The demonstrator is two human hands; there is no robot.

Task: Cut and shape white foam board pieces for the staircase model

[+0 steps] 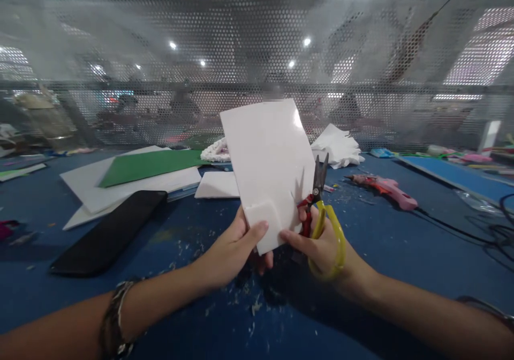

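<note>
A glossy white sheet (265,151) is held upright in front of me, hiding part of the table behind it. My left hand (236,237) is closed on its lower left corner, thumb in front, over a small white piece (261,218) lying against the sheet. At the lower right edge, my right hand (321,242) pinches the same sheet. Yellow-handled scissors (339,237) hang in that right hand, their dark blades pointing up beside the sheet. Something red (306,215) shows between its fingers; I cannot make out what it is.
A black phone (110,234) lies left, near white sheets (86,186) and a green sheet (152,166). On the right rest a pink glue gun (385,188) with a black cord and a blue board (461,175). White cut pieces (337,145) sit behind, before a perforated metal screen (160,81).
</note>
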